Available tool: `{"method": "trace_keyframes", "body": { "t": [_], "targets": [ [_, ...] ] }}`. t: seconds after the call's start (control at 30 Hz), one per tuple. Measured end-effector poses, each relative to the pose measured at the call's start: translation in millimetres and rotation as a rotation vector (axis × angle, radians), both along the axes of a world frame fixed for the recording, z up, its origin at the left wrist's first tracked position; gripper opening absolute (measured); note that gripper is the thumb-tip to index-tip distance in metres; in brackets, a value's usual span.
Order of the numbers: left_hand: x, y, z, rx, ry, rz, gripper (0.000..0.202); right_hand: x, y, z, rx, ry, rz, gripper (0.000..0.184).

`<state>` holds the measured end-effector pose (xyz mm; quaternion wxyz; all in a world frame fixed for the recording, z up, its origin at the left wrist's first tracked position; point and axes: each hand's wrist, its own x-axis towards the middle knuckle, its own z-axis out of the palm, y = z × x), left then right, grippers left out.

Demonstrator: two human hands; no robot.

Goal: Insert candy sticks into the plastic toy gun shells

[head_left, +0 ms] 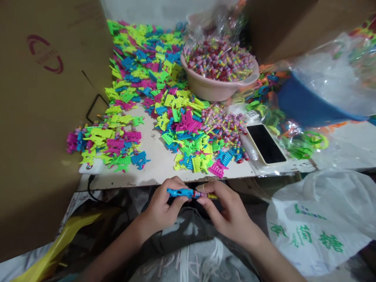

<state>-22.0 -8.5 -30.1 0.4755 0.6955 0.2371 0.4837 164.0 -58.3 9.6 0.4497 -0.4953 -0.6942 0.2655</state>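
Observation:
In front of the table edge, my left hand [167,205] is closed on a blue plastic toy piece [179,192]. My right hand [225,207] pinches a small pink-labelled tube [201,194] with a yellow end. The tube's red end meets the right end of the blue piece; how far it sits inside cannot be made out. Nearest my hands on the table is a heap of yellow, green, blue and pink plastic pieces [190,145]. Loose tubes [221,123] of the same kind lie beside that heap.
A pink basin [211,88] full of tubes stands behind. At left, a smaller pile [117,143] lies by a large cardboard box [53,117]. To the right are a phone [266,144], a blue basin [311,103] and a white plastic bag [320,223] with green writing.

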Motion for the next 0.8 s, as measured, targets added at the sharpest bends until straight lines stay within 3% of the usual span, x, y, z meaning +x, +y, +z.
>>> {"method": "trace_keyframes", "body": {
  "t": [0.07, 0.2, 0.33, 0.5, 0.63, 0.8],
  "targets": [
    [-2.8, 5.5, 0.7, 0.096, 0.021, -0.023, 0.01, 3.1, -0.6, 1.5, -0.022, 0.028, 0.013, 0.015],
    [-3.0, 7.7, 3.3, 0.196, 0.015, -0.061, 0.013, 3.9, -1.4, 6.3, -0.015, 0.049, 0.084, 0.007],
    [-0.9, -1.2, 9.1, 0.191, 0.02, -0.021, 0.007, -1.7, -4.9, 6.7, 0.104, 0.043, 0.144, 0.012],
    [-5.8, -11.2, 12.3, 0.179, 0.175, 0.038, 0.005, -8.8, -11.6, -1.1, 0.2, 0.084, 0.088, 0.012],
    [-11.9, -6.7, 18.8, 0.327, 0.215, 0.009, 0.019, -8.7, -10.0, -3.7, 0.237, 0.101, 0.109, 0.013],
    [-16.5, 1.3, 34.2, 0.465, 0.253, -0.033, 0.033, -0.9, -7.7, -4.7, 0.154, 0.177, 0.084, 0.019]
  ]
}}
